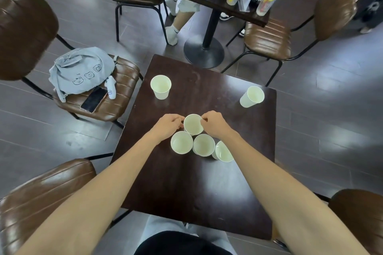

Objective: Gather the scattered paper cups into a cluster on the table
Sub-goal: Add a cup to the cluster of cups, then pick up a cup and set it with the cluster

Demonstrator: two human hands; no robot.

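Soft indoor light, wide-angle view

Pale glare streaks the glossy floor (323,97) and dark table (207,192); shadows stay faint. Chairs and floor lines bow strongly toward the edges; focus is sharp centrally.

Dark wood bench (207,188), square. On it: 4 paper cups (193,124) clustered mid, touching; 2 stray cups (160,86) at far corners, upright.

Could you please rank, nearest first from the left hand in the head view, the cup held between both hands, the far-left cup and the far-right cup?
From the left hand:
1. Held cup, touching it.
2. Far-left cup, beyond it.
3. Far-right cup, across the table.
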